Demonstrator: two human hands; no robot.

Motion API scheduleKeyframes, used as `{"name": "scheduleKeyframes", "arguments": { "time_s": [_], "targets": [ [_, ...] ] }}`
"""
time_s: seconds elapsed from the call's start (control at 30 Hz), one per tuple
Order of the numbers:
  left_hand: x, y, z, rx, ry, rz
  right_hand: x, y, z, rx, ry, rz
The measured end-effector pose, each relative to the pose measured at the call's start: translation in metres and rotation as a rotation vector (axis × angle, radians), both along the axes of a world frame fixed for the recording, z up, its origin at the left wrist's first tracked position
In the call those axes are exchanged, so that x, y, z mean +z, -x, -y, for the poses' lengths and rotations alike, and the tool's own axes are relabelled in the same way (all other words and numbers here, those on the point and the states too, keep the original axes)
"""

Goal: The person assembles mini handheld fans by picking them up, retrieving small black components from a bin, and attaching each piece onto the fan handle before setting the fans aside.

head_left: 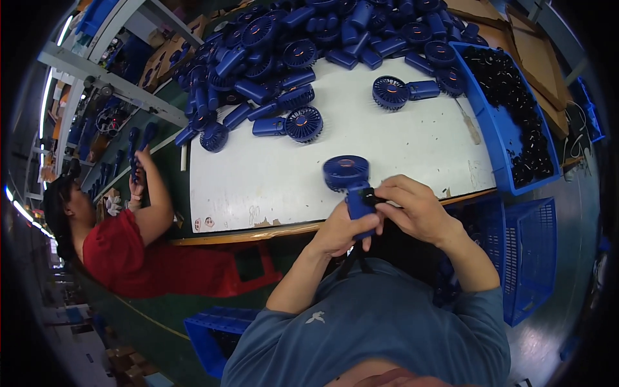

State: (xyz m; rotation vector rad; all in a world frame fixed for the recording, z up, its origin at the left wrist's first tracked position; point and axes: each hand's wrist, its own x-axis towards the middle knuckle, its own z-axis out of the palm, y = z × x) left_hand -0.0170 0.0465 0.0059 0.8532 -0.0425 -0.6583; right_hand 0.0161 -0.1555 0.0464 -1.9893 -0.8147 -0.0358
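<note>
A blue handheld fan [346,173] is gripped by its handle in my left hand [343,230], its round head pointing away from me over the table's near edge. My right hand [412,209] pinches a small black part [369,196] against the side of the handle, just below the fan head. Whether the part is seated in the handle or only touching it, I cannot tell. Beyond my hands, one blue fan [391,93] lies at the right of the white tabletop [271,187], and another fan [303,124] lies left of centre.
A large heap of blue fans [300,53] covers the far side. At right stands a blue tray [500,126] of small black parts, with a screwdriver [472,126] beside it. Blue crates [530,258] stand below. A co-worker in red [116,251] sits at left, holding fans.
</note>
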Motion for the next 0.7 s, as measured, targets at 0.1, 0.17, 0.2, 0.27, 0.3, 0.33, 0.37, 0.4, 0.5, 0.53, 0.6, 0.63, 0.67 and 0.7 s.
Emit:
{"name": "scheduleKeyframes", "arguments": {
  "time_s": [0.1,0.17,0.2,0.27,0.3,0.33,0.37,0.4,0.5,0.53,0.6,0.63,0.67,0.7],
  "targets": [
    [-0.008,0.007,0.002,-0.051,0.043,0.036,0.008,-0.012,-0.013,0.053,0.044,0.142],
    [-0.017,0.007,0.002,-0.042,0.046,0.088,0.007,-0.014,-0.018,0.073,0.085,0.240],
    [-0.018,0.006,0.002,-0.047,0.048,0.089,0.004,-0.012,-0.020,0.053,0.098,0.248],
    [-0.015,0.007,0.008,0.067,0.113,-0.102,-0.002,-0.008,-0.022,0.009,0.137,0.256],
    [-0.009,0.006,0.013,0.067,0.115,-0.104,-0.004,-0.006,-0.022,-0.032,0.174,0.267],
    [0.000,0.002,0.021,0.173,0.058,-0.131,-0.004,-0.003,-0.023,-0.031,0.176,0.265],
    [0.005,0.000,0.026,0.280,-0.003,-0.158,-0.001,0.003,-0.025,-0.067,0.231,0.245],
    [0.004,0.000,0.029,0.310,0.051,-0.218,0.000,0.009,-0.027,-0.103,0.284,0.224],
    [-0.010,0.004,0.044,0.462,-0.128,-0.139,-0.014,0.026,-0.030,-0.169,0.248,0.178],
    [-0.006,0.001,0.045,0.406,-0.271,0.101,-0.025,0.031,-0.029,-0.231,0.188,0.252],
    [0.006,-0.004,0.048,0.277,-0.368,0.331,-0.027,0.037,-0.027,-0.371,0.105,0.338],
    [0.007,-0.010,0.050,0.201,-0.383,0.268,-0.022,0.042,-0.025,-0.440,0.144,0.295],
    [0.008,-0.017,0.053,0.115,-0.396,0.211,-0.019,0.041,-0.023,-0.470,0.176,0.271],
    [0.011,-0.021,0.057,0.090,-0.351,0.103,-0.017,0.040,-0.020,-0.502,0.207,0.248]
  ]
}}
